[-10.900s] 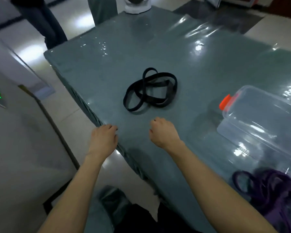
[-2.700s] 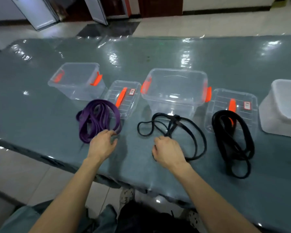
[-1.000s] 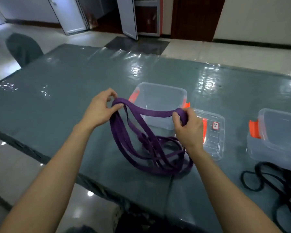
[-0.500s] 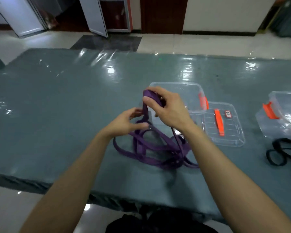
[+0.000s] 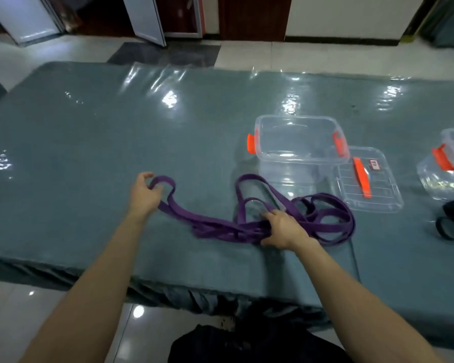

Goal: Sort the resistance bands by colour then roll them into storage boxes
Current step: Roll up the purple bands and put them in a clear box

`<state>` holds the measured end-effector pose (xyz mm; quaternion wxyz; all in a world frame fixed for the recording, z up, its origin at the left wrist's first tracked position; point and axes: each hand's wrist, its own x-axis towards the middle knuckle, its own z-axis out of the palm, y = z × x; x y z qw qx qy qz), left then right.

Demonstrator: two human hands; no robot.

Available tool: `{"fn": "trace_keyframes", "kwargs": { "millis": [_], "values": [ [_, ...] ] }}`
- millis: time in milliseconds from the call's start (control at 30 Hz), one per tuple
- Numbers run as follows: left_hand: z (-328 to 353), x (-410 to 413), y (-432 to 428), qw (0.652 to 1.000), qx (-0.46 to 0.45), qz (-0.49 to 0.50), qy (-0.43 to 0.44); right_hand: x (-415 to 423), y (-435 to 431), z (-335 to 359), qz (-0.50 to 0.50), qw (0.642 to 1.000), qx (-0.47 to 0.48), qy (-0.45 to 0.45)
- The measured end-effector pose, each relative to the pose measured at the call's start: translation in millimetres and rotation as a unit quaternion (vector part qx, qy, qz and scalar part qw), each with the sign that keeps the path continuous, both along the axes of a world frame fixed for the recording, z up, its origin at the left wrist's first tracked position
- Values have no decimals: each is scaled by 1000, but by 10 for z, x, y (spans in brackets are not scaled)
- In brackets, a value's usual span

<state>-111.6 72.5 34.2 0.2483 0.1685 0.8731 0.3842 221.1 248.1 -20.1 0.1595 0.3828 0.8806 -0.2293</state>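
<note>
- left hand (image 5: 143, 196): fingers curled through one looped end of the purple flat resistance bands (image 5: 210, 224), with the thumb above. The loop end stands up off the surface right at this grip.
- right hand (image 5: 283, 229): fingers curled down over the bunched strands, thumb on the near side. It clamps the bundle against the table.
- Between the two grips, several matte, ribbon-like strands run nearly straight and low on the cloth.
- Outward of the right grip, the slack lies in wide overlapping loops, flat on the table. One loop arches upright just beyond the fingers.
- clear rectangular plastic storage box with orange latches (image 5: 296, 119): just beyond the right grip, top open. The upright loop stands in front of its near wall; cannot tell if they touch.
- clear flat plastic lid with orange handle (image 5: 378, 203): lies beside that box, beyond and outward of the right grip. The outer purple loops end just beside its near edge; contact is unclear.
- second clear plastic box (image 5: 446, 184): farther outward of the right grip, cut off by the frame edge, one orange latch showing.
- thin black looped band (image 5: 439, 229): on the table in front of the second box, well apart from the purple slack.
- table with grey-green cloth under glossy wrinkled clear film (image 5: 89, 142): carries all of the above.
</note>
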Motion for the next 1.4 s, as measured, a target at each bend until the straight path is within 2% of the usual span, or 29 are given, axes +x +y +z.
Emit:
{"fn": "trace_keyframes", "kwargs": {
  "millis": [33, 67, 133, 200, 267, 367, 433, 500, 533, 600, 667, 733, 800, 867, 933, 1000, 1067, 1133, 1200, 1333, 1400],
  "values": [
    [-142, 10, -112, 993, -103, -42, 36, 23, -18, -36, 2, 1000, 25, 8],
    [-253, 83, -191, 979, -164, -86, 79, 47, -27, -58, 7, 998, 53, 12],
    [-455, 387, -229, 952, -162, -202, 166, 91, -27, -78, 20, 996, 86, 12],
    [-642, 761, -115, 913, -114, -334, 205, 146, -64, -80, 12, 998, 40, 36],
    [-812, 1085, 57, 869, -120, -421, 229, 227, -132, -82, -10, 996, -15, 87],
    [-952, 1281, 278, 824, -179, -423, 331, 405, -122, -124, -85, 983, 0, 162],
    [-965, 1274, 348, 818, -194, -405, 360, 545, -12, -179, -101, 986, 44, 126],
    [-967, 1258, 381, 824, -186, -409, 344, 685, 128, -203, -118, 988, 74, 71],
    [-957, 1264, 385, 851, -148, -403, 302, 747, 191, -210, -122, 987, 82, 64],
    [-841, 1286, 410, 927, -23, -337, 164, 829, 285, -203, -104, 983, 119, 91],
    [-598, 1279, 518, 964, 102, -234, 73, 840, 392, -150, -90, 978, 132, 131],
    [-284, 1250, 651, 961, 219, -171, -3, 793, 535, -8, -92, 975, 94, 181],
    [33, 1246, 749, 946, 280, -156, -47, 742, 680, 189, -107, 962, 56, 246],
    [253, 1296, 817, 947, 256, -191, -30, 743, 818, 375, -116, 935, 67, 329],
    [251, 1410, 862, 961, 153, -220, 65, 807, 926, 500, -113, 911, 80, 387],
    [144, 1634, 899, 962, 74, -227, 135, 910, 992, 545, -119, 906, 91, 396],
    [-65, 1916, 953, 944, 33, -287, 162, 1058, 1003, 527, -150, 900, 88, 400],
    [-327, 2210, 1004, 914, -46, -370, 158, 1218, 990, 507, -172, 893, 76, 410],
    [-574, 2437, 1034, 903, -106, -390, 146, 1376, 1028, 538, -190, 885, 68, 418],
    [-753, 2499, 1173, 915, -88, -348, 185, 1594, 1192, 810, -231, 845, 75, 477],
    [-705, 2446, 1237, 935, -39, -318, 153, 1658, 1306, 930, -238, 825, 120, 498]
  ]
}}
